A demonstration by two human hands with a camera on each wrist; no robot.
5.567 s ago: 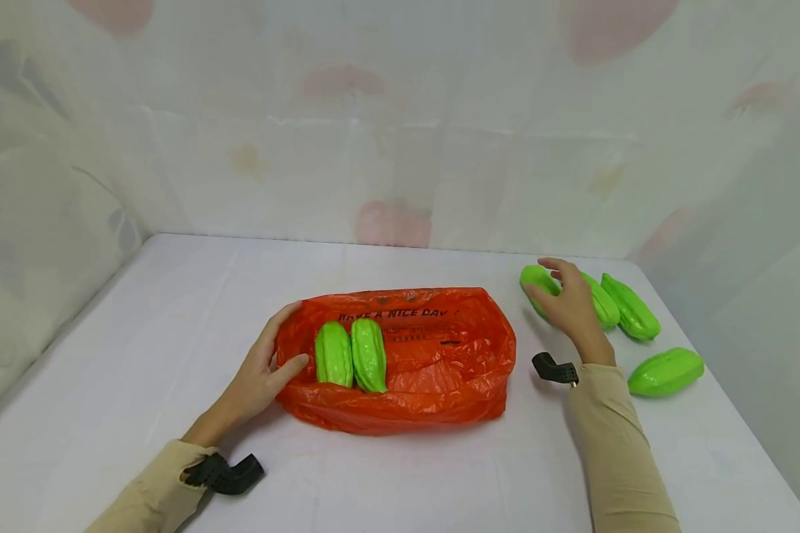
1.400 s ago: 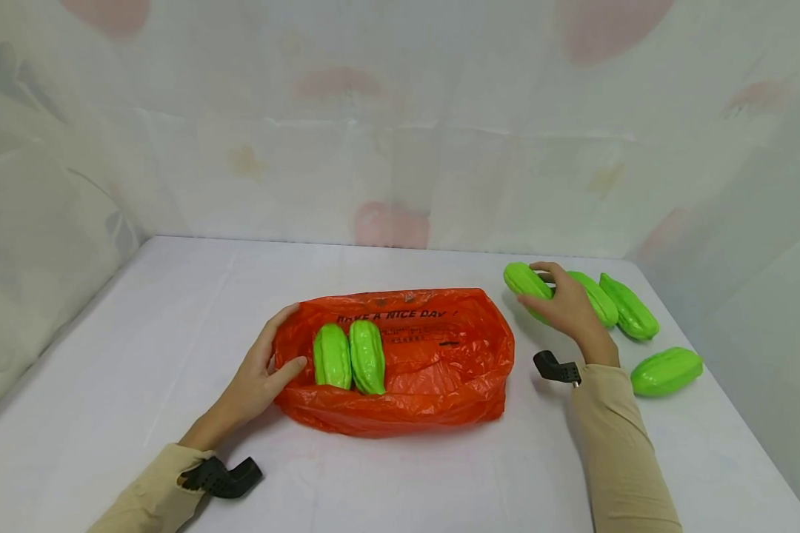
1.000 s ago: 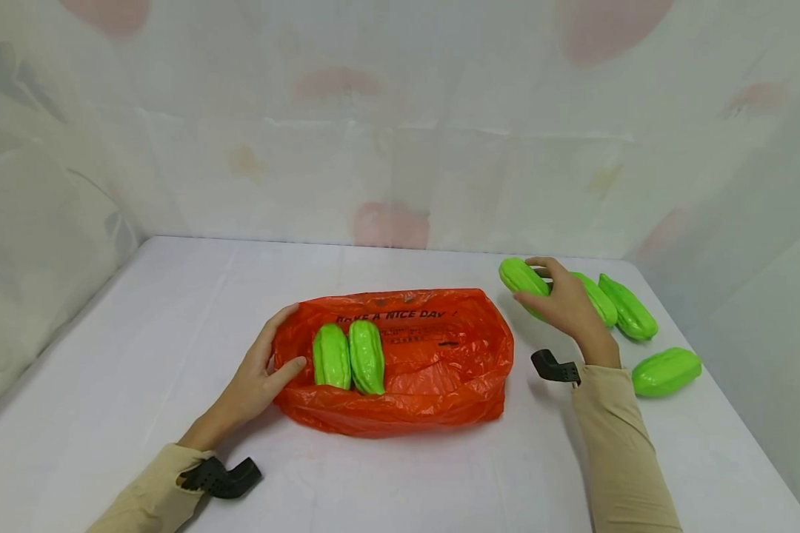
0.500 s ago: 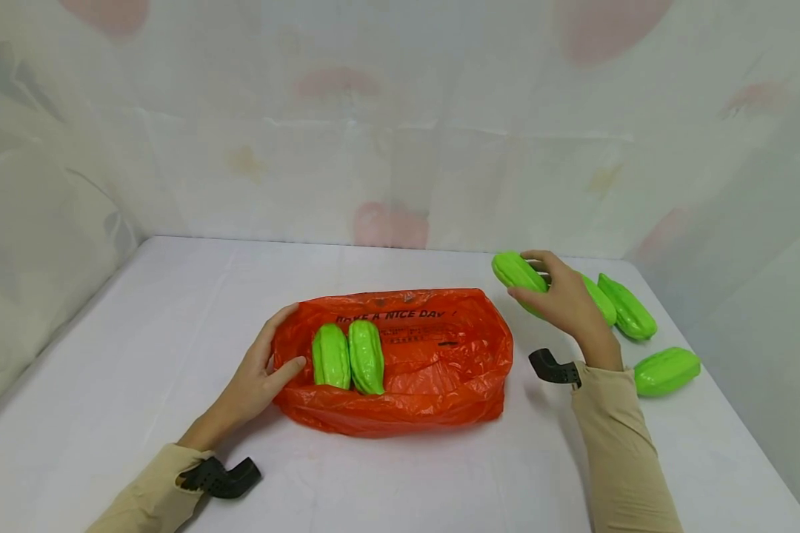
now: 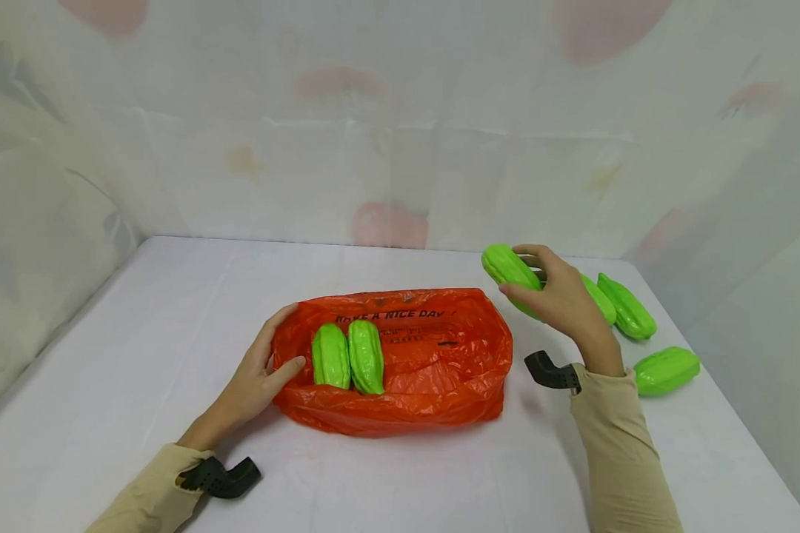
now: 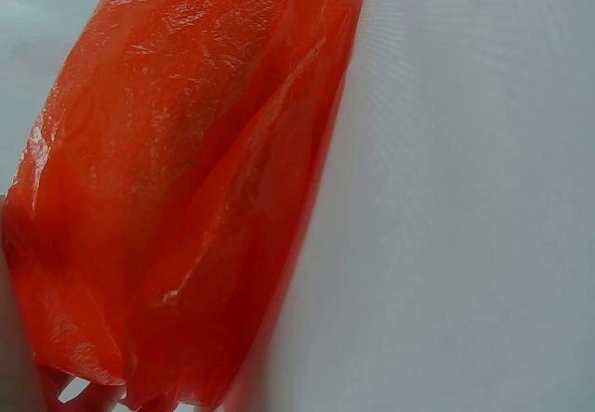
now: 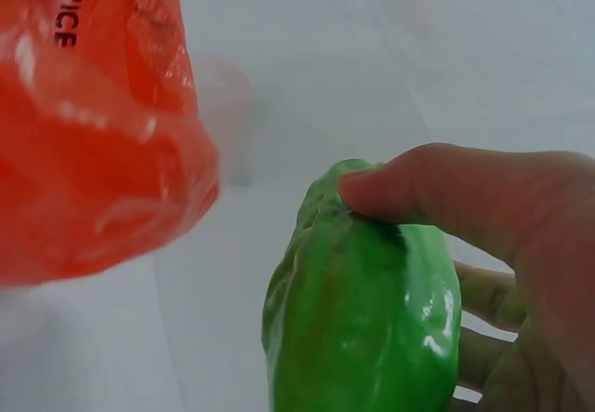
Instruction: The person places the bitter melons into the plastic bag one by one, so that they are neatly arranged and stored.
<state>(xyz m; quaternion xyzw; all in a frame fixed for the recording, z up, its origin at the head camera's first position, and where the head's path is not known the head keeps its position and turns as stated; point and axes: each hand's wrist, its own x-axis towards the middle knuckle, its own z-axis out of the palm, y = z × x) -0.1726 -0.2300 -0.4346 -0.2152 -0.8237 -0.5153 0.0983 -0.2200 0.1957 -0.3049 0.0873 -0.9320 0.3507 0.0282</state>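
A red plastic bag (image 5: pixel 440 363) with black lettering lies with its mouth open at mid-table. My left hand (image 5: pixel 256 377) holds the bag's left side, thumb over the opening and fingers along the outside. Inside the bag, two green bitter melons (image 5: pixel 367 355) rest side by side at the left. My right hand (image 5: pixel 563 296) grips another glossy green bitter melon (image 5: pixel 510 270) between thumb and fingers, raised beyond the bag's far right corner. In the right wrist view the thumb presses on this melon (image 7: pixel 363 310), beside the bag (image 7: pixel 93 170). The left wrist view is mostly filled by the bag (image 6: pixel 186 170).
At the right of the white table (image 5: pixel 407 488) lie three more bitter melons: one partly behind my right hand, one at the far right (image 5: pixel 627 307) and one nearer (image 5: pixel 667 370). A pale patterned sheet (image 5: pixel 473 178) hangs behind the table, with sheets at both sides.
My right hand has taken hold of a bitter melon from the right-hand group, lifted it and carried it leftward towards the bag. The left hand and the bag stay nearly still.
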